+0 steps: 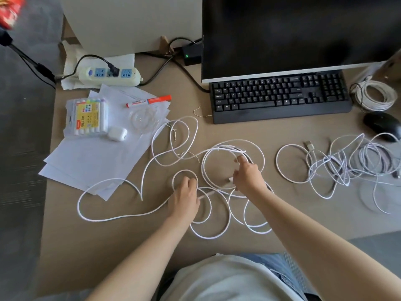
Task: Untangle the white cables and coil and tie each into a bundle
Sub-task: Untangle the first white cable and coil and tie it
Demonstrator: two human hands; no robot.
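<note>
White cable (121, 217) sprawls in loops; left hand (185, 195) apparently pinches it, right hand (247, 178) grips its plug.

Soft, even daylight is falling across my desk (91, 246), bright enough that nothing is sitting in deep shade. My left hand (184, 198) and right hand (247, 177) are casting only faint, diffuse shadows onto the tan surface. The monitor (299, 33) at one o'clock is staying uniformly dark, showing just a dull sheen. The wide lens is bending straight edges outward toward the borders, most strongly at nine and three o'clock. A red object (10, 11) at eleven o'clock is smearing into blur. The white cables (347, 168) at three o'clock are looking slightly soft, and overall detail is showing mild compression haze.
</note>
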